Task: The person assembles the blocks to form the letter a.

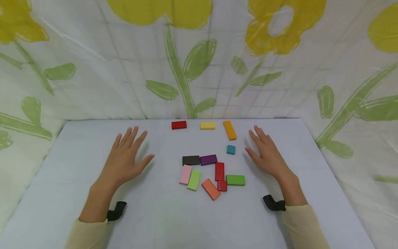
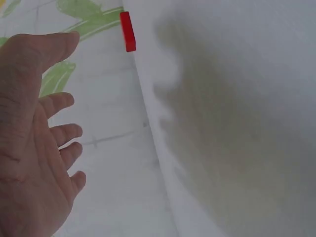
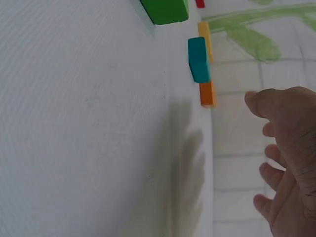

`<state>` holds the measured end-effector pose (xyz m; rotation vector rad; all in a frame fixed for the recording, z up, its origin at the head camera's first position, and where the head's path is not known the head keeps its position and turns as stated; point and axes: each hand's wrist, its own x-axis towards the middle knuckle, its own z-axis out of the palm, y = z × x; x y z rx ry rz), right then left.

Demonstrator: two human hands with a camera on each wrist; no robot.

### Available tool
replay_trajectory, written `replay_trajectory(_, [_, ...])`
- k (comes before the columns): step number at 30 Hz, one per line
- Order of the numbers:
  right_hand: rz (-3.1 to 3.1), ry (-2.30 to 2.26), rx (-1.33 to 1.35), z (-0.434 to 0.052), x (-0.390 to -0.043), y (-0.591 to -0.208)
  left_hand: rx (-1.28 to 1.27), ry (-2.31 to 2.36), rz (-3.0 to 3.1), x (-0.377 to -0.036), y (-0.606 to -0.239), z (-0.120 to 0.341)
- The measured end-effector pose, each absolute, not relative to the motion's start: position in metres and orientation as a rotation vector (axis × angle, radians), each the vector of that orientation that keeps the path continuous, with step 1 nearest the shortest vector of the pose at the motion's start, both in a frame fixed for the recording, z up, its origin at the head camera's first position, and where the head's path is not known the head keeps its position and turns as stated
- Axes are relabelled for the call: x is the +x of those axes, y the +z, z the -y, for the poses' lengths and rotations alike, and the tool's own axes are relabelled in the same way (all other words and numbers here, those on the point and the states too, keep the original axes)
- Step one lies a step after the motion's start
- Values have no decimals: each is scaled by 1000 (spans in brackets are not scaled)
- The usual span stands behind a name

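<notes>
My left hand (image 1: 125, 160) hovers over the left half of the white table, fingers spread and palm down, holding nothing. On the right, my right hand (image 1: 265, 154) is likewise stretched out, nearest to a small teal block (image 1: 231, 149) and an orange block (image 1: 229, 130). Between the hands lie a black block (image 1: 191, 160), a purple block (image 1: 208, 159), a pink block (image 1: 185, 174), a lime block (image 1: 194, 180), a red block (image 1: 219, 171), a small red block (image 1: 222, 185), a coral block (image 1: 211, 189) and a green block (image 1: 235, 180).
Along the table's back edge sit a dark red block (image 1: 179, 125) and a yellow block (image 1: 207, 126). Behind the white table (image 1: 149, 218) hangs a flower-printed curtain (image 1: 124, 86). Black wrist mounts (image 1: 116, 211) stick out from the inner side of both wrists.
</notes>
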<state>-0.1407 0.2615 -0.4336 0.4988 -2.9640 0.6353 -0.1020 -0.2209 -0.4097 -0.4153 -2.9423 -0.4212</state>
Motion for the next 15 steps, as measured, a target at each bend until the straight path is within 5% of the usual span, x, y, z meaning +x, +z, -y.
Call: replay_trajectory(15, [3099, 649, 645, -228, -158, -421, -509, -476, 2900, -122, -409, 198])
